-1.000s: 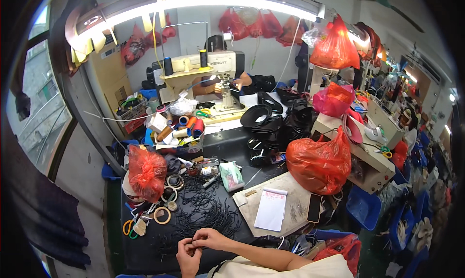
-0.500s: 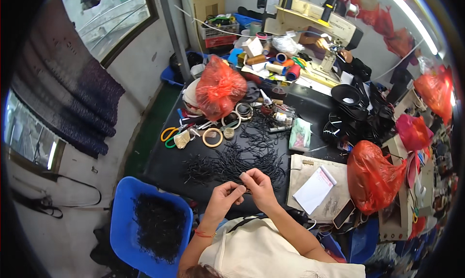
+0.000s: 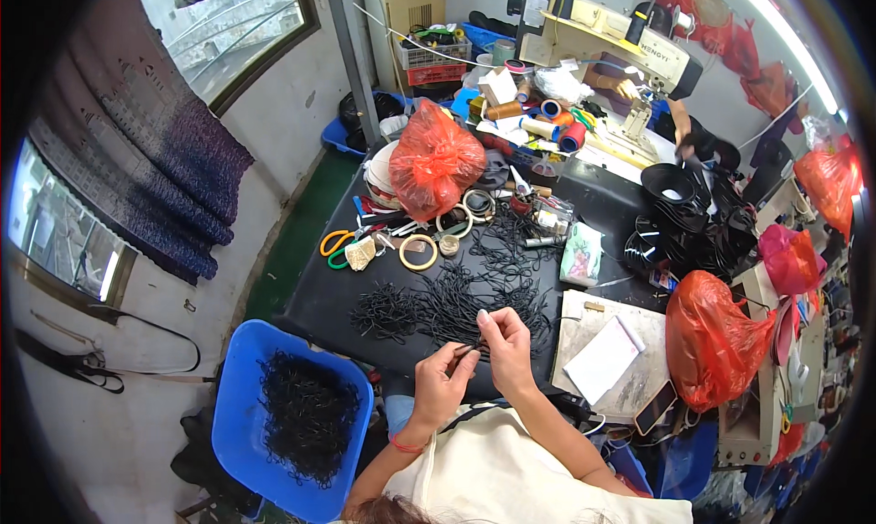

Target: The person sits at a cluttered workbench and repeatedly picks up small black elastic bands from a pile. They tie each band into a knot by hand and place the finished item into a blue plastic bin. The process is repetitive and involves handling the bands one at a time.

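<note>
My left hand (image 3: 442,384) and my right hand (image 3: 508,352) meet at the near edge of the black table, thumbs and fingers pinched together. Between the fingertips is a short bit of thin black cord, mostly hidden by the fingers. Just beyond the hands lies a loose heap of black cords (image 3: 447,310), with a smaller tangled clump (image 3: 385,311) to its left. More black cord pieces fill a blue plastic tub (image 3: 234,378), low at my left side.
Behind the cords lie a wooden ring (image 3: 419,252), scissors (image 3: 338,242) and a red plastic bag (image 3: 436,159). To the right are a board (image 3: 570,337) with a notepad (image 3: 604,360), a phone (image 3: 655,407) and another red bag (image 3: 716,342). Another person's hand (image 3: 681,123) is by the sewing machine (image 3: 630,45).
The whole view has shifted slightly, with the scene lying further right. My hands stay close together, still pinching. The other person's arm has moved at the sewing machine.
</note>
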